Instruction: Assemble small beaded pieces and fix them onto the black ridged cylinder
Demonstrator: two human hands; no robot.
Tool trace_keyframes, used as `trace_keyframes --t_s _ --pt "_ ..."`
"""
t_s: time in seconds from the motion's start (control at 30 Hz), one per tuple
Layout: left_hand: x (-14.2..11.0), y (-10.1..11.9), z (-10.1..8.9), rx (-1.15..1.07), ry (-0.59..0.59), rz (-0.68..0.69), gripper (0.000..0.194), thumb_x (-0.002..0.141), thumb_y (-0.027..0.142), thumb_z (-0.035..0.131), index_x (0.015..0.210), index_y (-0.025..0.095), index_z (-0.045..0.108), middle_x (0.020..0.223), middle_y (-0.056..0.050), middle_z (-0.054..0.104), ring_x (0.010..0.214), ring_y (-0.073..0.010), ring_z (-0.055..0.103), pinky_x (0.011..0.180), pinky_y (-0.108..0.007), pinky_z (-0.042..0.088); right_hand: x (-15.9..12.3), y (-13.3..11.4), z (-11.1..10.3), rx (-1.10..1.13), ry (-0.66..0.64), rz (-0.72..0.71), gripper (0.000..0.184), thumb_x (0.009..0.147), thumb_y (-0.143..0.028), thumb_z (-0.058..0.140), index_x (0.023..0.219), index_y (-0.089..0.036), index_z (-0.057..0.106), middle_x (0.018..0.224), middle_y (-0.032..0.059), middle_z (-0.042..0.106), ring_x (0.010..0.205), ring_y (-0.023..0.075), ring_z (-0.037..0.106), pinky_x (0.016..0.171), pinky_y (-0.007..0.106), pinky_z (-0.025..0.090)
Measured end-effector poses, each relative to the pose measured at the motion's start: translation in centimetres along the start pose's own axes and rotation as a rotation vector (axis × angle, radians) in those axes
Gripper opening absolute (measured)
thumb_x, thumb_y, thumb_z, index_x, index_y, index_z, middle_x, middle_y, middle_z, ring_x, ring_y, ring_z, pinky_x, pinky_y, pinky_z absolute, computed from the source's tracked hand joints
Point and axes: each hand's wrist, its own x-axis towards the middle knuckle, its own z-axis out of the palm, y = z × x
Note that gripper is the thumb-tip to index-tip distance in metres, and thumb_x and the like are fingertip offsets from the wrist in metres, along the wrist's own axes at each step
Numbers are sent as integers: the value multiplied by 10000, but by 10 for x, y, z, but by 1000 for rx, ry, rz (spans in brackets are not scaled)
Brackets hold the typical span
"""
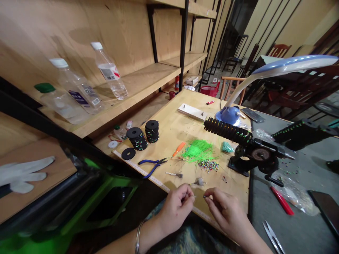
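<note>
My left hand point(178, 204) is closed in a pinch above the near edge of the wooden table; a thin pale tip shows at its fingers, too small to name. Facing it across a short gap, my right hand point(224, 206) pinches a tiny dark bead-like piece point(204, 197). Just beyond the hands lie a greyish tuft point(199, 181) and a small pale stick with a dark brushy end point(176, 174). Farther back are mixed coloured beads point(209, 165) and a heap of bright green strands point(198, 150). Blue-handled pliers point(153, 165) lie open to the left.
Black foam spools point(137, 138) stand at the table's left, near an orange-handled tool point(178, 149). A black cranked device point(254, 155) and a blue lamp point(229, 114) stand right. A red pen-like object point(282, 201) and metal snips point(272, 237) lie on the grey surface. Bottles point(111, 74) occupy the shelf.
</note>
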Motion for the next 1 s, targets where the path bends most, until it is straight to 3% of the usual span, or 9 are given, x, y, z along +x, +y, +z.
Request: trace_keyframes --t_s 0.17,0.37,0.47,0.53,0.6,0.7,0.8,0.9,1.0 --pt "-1 1 0 8 -6 5 127 865 221 484 745 179 484 619 56 401 583 -112 386 553 -224 309 0 2 2 11 5 -19 159 955 -263 428 918 -203 570 629 -5 591 519 142 542 518 243 367" --pt "2 -6 -3 64 1 35 133 875 208 476 746 183 496 624 49 426 592 -116 419 565 -224 327 -4 2 -4 64 -27 -22 278 934 -180 397 1211 -195 419 638 -49 521 551 147 527 544 238 367" --pt "5 -5 -6 195 -10 90 127 869 189 489 757 178 548 657 24 497 615 -126 470 581 -231 348 -5 1 -9 69 -74 -20 274 936 -142 342 1196 -207 398 671 -46 520 584 146 535 582 241 383" --pt "6 0 -7 278 11 150 73 831 162 533 854 175 602 804 -17 581 653 -131 507 618 -242 379 -4 -1 -11 58 -111 -23 271 940 -138 333 1195 -205 392 675 -43 527 594 149 543 594 244 391" --pt "7 6 -5 274 11 179 244 782 137 583 1021 181 607 935 -45 606 664 -128 521 635 -248 401 -2 -4 -13 36 -143 -28 290 939 -138 343 1219 -203 380 684 -37 550 602 157 559 594 250 398" --pt "11 14 3 112 -138 121 349 778 159 610 1124 167 569 785 -9 600 586 -116 491 555 -230 378 2 -10 -18 62 -175 -63 321 935 -135 366 1245 -214 376 806 10 637 735 175 632 657 263 440" --pt "16 16 10 -58 -266 86 201 822 172 567 1021 156 594 775 -19 616 653 -132 537 588 -228 391 2 -15 -24 112 -205 -88 380 930 -124 373 1291 -238 339 964 45 686 877 181 656 729 273 463" --pt "17 15 12 -57 -251 96 68 842 152 526 830 161 592 769 -17 601 720 -143 539 651 -238 394 0 -15 -27 29 -216 -73 428 921 -124 390 1324 -241 307 879 21 703 756 181 651 661 272 452" --pt "15 13 9 30 -198 103 126 859 177 518 736 169 544 668 24 492 650 -125 454 606 -233 344 -1 -8 -28 -53 -210 -76 447 896 -109 413 1324 -209 328 843 26 692 729 185 637 655 279 453"
